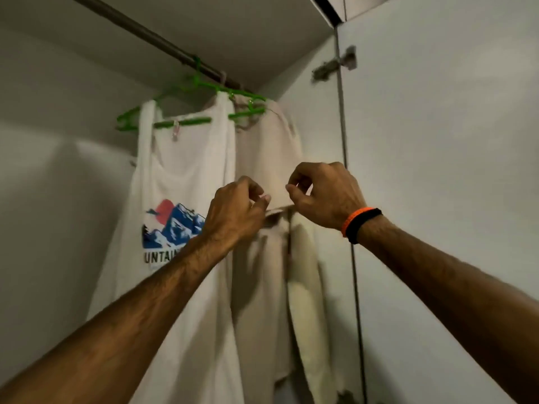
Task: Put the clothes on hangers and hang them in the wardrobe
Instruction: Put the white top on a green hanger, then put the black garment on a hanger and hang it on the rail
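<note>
A white tank top [180, 176] with a blue mountain print hangs on a green hanger [182, 122] from the dark wardrobe rail [140, 28]. To its right a beige shirt [268, 147] hangs on another green hanger [248, 112], close to the wardrobe's right wall. Both of my hands are raised to the beige shirt at the folded hem of its sleeve. My left hand [236, 208] pinches the hem's left end with curled fingertips. My right hand [323, 193], an orange and black band on its wrist, pinches the fabric at the hem's right end.
The open wardrobe door [437, 170] stands at the right, with a metal hinge [335, 65] near its top. The wardrobe's pale back wall [58, 170] is to the left of the tank top. A pink clip [175, 131] sits on the left hanger's bar.
</note>
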